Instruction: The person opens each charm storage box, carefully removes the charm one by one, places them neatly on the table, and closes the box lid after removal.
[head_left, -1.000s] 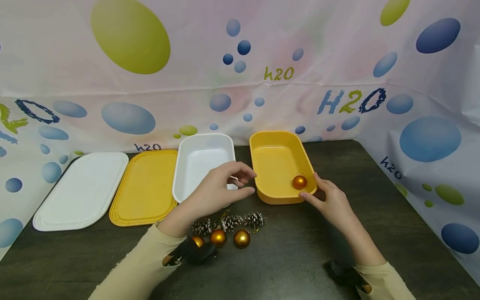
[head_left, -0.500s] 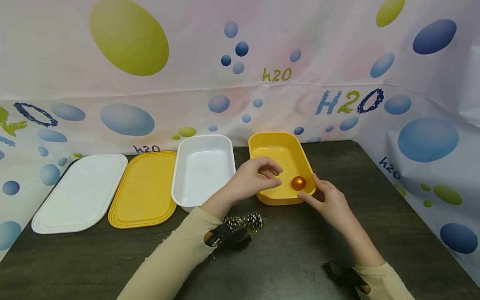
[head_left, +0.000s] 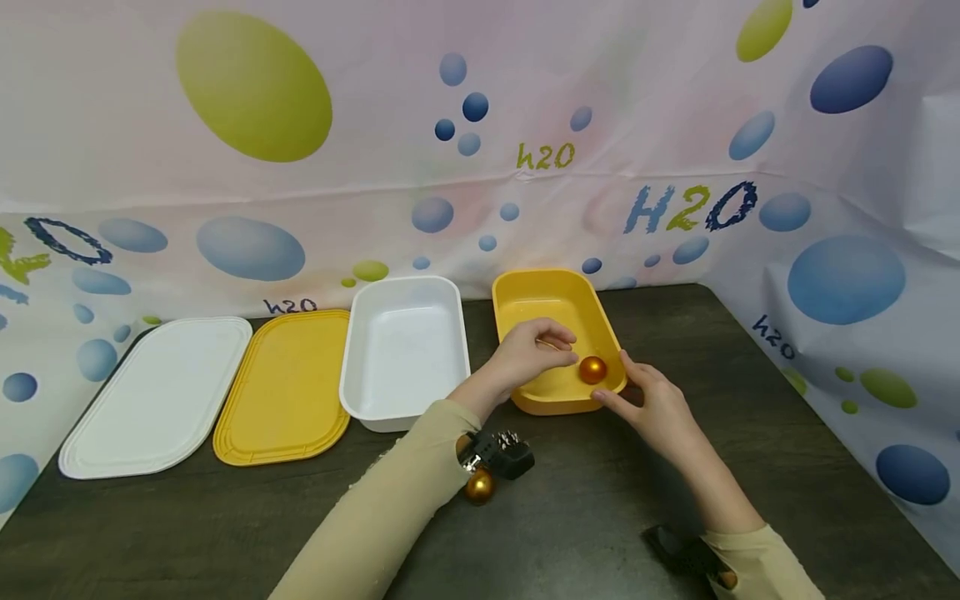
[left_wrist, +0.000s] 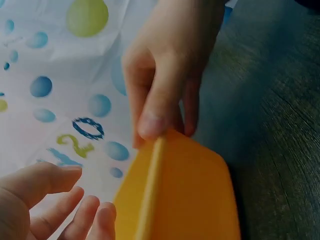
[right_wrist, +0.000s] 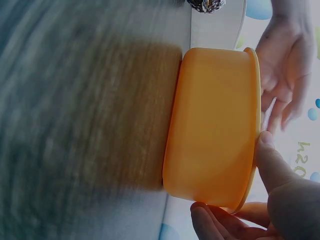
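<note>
In the head view my left hand (head_left: 536,350) hovers over the yellow plastic container (head_left: 517,396), fingers loosely bent with nothing between them. The left wrist view shows its fingertips (left_wrist: 70,175) apart beside the container's rim. My right hand (head_left: 656,408) grips the front right corner of that container. Its thumb presses at the rim (right_wrist: 256,100) while the fingers go round the side, as the right wrist view shows. An orange-gold Christmas ball (head_left: 592,370) lies inside the container, near the right hand's fingertips.
A white container (head_left: 405,358) stands left of the yellow one. Further left lie a yellow lid (head_left: 288,383) and a white lid (head_left: 161,392). A gold ball (head_left: 480,486) and a pinecone (head_left: 512,437) show beside the left wrist, which hides what lies behind it.
My left hand has moved right, from the gap between the containers to over the yellow one. My right hand keeps its hold, and the ball inside stays by the corner.
</note>
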